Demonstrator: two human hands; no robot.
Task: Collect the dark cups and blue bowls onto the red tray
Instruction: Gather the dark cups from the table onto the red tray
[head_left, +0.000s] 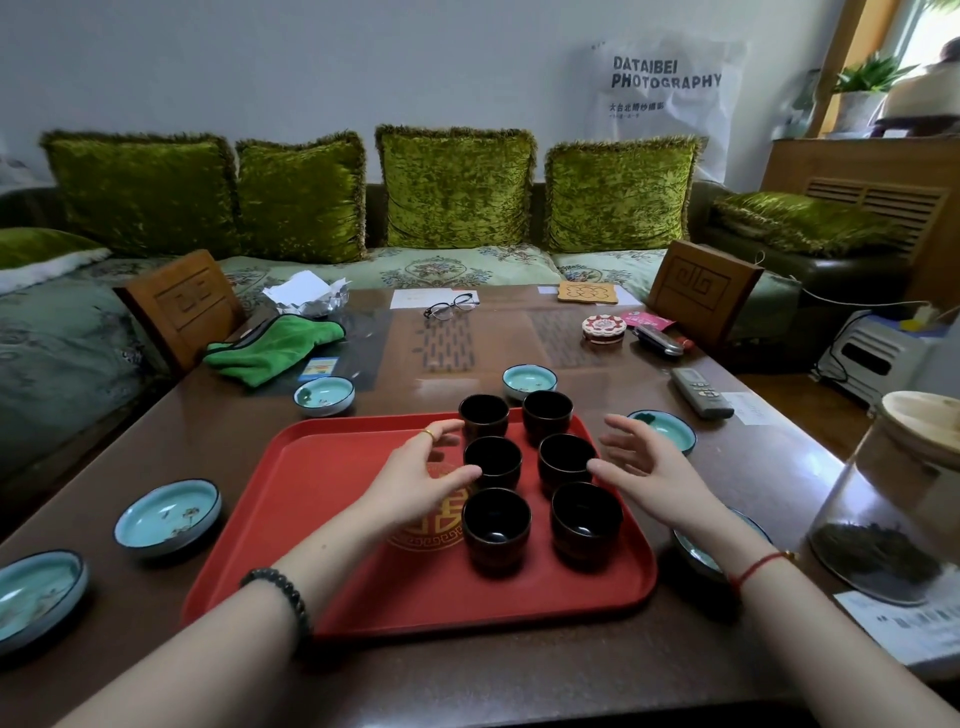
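- Six dark cups (496, 522) stand upright on the right half of the red tray (332, 467), in two lines of three running away from the viewer.
- The left hand (423, 480) hovers at the cups' left and the right hand (649, 467) at their right. Both have loose, spread fingers and grasp nothing, with fingertips just beside the middle pair.
- All six blue bowls (169, 517) lie off the tray on the worktop (519, 686). They are round, so there is no long axis to line up with.
- Likely the next pick is the right-side bowl (670, 434), just beyond the right hand's fingers, which makes that hand the nearer one. The hidden bowl (696, 553) sits partly under the right forearm.
- The far bowl (530, 379) sits just behind the tray's far edge and the corner bowl (324, 397) beyond its far left corner. Two more lie to the left, well apart from the left hand.
- The worktop is glossy brown and also holds a green cloth (275, 353), glasses (449, 306), a remote (701, 392) and a glass jar (893, 519).
- Behind it is a sofa (415, 265) with green cushions (454, 187).
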